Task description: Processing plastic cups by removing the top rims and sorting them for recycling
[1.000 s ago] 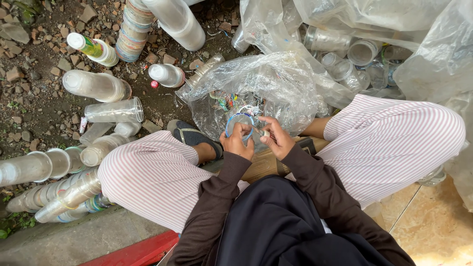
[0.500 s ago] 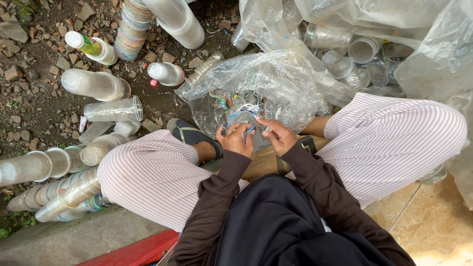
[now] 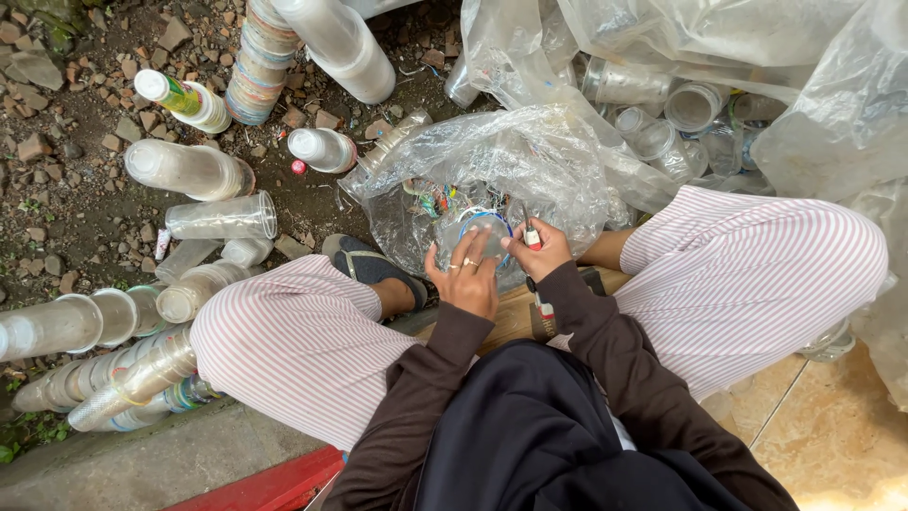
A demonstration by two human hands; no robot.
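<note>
My left hand (image 3: 468, 274) grips a clear plastic cup (image 3: 478, 232) with a blue-ringed rim, held over an open clear plastic bag (image 3: 530, 161) between my knees. My right hand (image 3: 541, 249) is closed on a small cutter (image 3: 530, 230) with a white and red handle, its blade at the cup's rim. Coloured scraps (image 3: 430, 201) lie inside the bag. My legs in striped trousers spread to either side, and a dark sandal (image 3: 369, 267) shows on my left foot.
Stacks of nested clear cups (image 3: 203, 218) lie on stony dirt at left, more (image 3: 85, 326) by a concrete kerb. Tall cup stacks (image 3: 336, 43) lean at the top. Large clear bags of cups (image 3: 690, 104) fill the upper right. A wooden board (image 3: 506, 317) lies under my hands.
My left hand has shifted around the cup and turned it, and the right hand with the cutter has moved a little to the cup's right rim.
</note>
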